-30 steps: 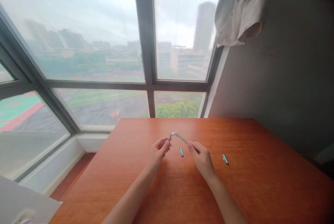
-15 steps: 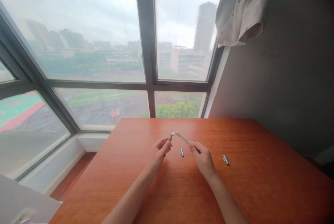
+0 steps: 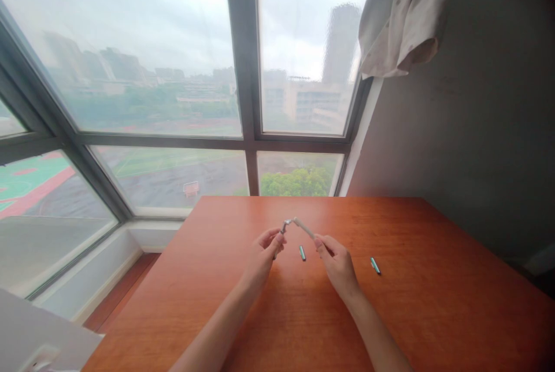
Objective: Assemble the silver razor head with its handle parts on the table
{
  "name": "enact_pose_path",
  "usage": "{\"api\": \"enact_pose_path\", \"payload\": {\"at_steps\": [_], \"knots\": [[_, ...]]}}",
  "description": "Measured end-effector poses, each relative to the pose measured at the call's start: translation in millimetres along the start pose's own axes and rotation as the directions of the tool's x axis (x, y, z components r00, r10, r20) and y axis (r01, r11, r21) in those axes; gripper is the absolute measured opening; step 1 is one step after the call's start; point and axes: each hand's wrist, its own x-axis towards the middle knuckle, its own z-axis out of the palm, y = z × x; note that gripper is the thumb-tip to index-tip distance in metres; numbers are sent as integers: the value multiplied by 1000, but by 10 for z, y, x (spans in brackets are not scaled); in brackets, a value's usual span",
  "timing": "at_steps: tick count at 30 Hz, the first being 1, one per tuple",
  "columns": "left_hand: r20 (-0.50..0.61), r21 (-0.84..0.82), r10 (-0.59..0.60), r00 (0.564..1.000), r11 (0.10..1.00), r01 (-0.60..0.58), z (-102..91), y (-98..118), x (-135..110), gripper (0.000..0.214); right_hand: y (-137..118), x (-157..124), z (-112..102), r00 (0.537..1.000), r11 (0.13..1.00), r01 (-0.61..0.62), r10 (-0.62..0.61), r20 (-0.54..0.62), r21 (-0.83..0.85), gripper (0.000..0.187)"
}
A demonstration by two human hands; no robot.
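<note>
My left hand point(image 3: 266, 249) is closed around a silver razor handle point(image 3: 285, 225), whose bent metal neck points up and to the right. Pinched in my right hand point(image 3: 333, 256) is a slim, pale toothbrush point(image 3: 304, 227), slanting up to the left. Its small head is close beside the top of the razor handle; whether they touch is too small to tell. On the table below, between my hands, lies a teal and black razor cartridge point(image 3: 302, 253). A second razor cartridge point(image 3: 375, 265) rests to the right of my right hand.
The reddish-brown wooden table point(image 3: 416, 326) reaches to large windows point(image 3: 160, 100) at the back. A pale shirt point(image 3: 396, 19) hangs at the upper right, before a grey wall point(image 3: 485, 129). Low at the left is a white panel point(image 3: 47, 331).
The toothbrush head has shifted very slightly against the razor handle's tip, showing a thin gap. Both hands hold nearly the same place, and the cartridges have not moved.
</note>
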Motion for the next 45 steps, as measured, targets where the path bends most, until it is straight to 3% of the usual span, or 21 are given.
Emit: {"api": "enact_pose_path", "payload": {"at_steps": [15,21,33,45], "knots": [[15,-8,2,1000,1000,-2,-27,-54,37,34,26,-5,15,999,999,-34,34,6,-2,39],[-19,-13,22,1000,1000,-23,2,-40,15,34,19,-3,21,999,1000,6,-6,33,10,37],[-47,-7,17,999,1000,-17,34,26,-26,34,17,1,22,998,997,-62,63,-12,43,39],[4,-9,4,1000,1000,-4,-24,-26,18,36,-13,-5,26,999,999,-32,32,14,34,40]]}}
